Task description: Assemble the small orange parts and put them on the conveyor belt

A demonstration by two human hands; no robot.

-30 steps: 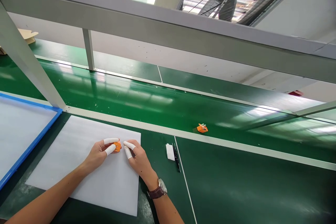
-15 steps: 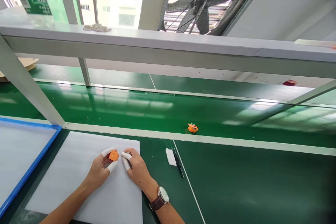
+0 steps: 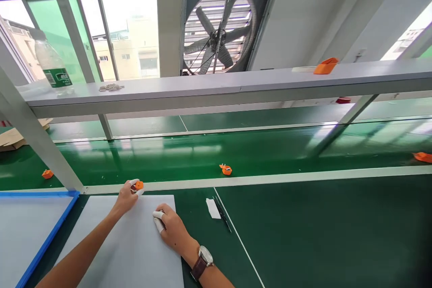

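My left hand pinches a small orange plastic piece between thumb and fingertips, with white finger cots on. It is raised at the far edge of the white sheet, beside the pale rail along the green belt. My right hand, with a watch at the wrist, rests at the sheet's right side. Its thumb and forefinger, also in white cots, are curled together; whatever they may hold is hidden. Right of it lie a white slip and a black pen.
Beyond the rail, the green belt carries orange pieces, one far left and one far right. A shelf above it holds a bottle and an orange part. A blue-edged board lies left.
My left hand has moved away from my right, forward toward the belt, with the orange piece. My right hand stays over the sheet. The view has tilted up, and more orange pieces show.
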